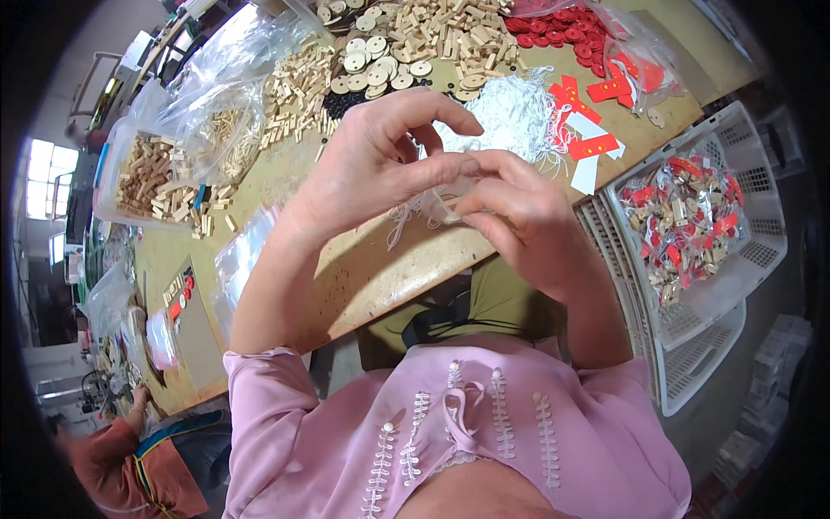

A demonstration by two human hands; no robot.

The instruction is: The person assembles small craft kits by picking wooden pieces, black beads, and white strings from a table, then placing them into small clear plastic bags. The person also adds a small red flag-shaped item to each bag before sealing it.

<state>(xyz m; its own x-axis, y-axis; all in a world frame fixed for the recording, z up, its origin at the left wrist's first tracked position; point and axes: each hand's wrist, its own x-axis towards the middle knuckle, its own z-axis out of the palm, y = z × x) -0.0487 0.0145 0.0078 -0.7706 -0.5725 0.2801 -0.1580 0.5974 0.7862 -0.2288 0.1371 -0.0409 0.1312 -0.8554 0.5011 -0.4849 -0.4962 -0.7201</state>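
My left hand [380, 160] is raised over the front of the table. Its index finger and thumb arch apart with nothing seen between them, and its other fingers are partly hidden. The left thumb tip meets the fingers of my right hand [523, 208]. That right hand is closed in a pinch on a small clear plastic bag [443, 204], which is partly covered by the fingers. Loose white strings [399, 227] trail beside the bag above the table edge. Just beyond both hands lies a heap of white string [510, 117].
Wooden blocks [450, 35], pale wooden discs [373, 65], red discs [562, 33] and red cards [596, 147] cover the far table. A plastic tub of blocks [156, 177] stands left. At right, a white crate [761, 203] holds filled bags. Another person [143, 467] works lower left.
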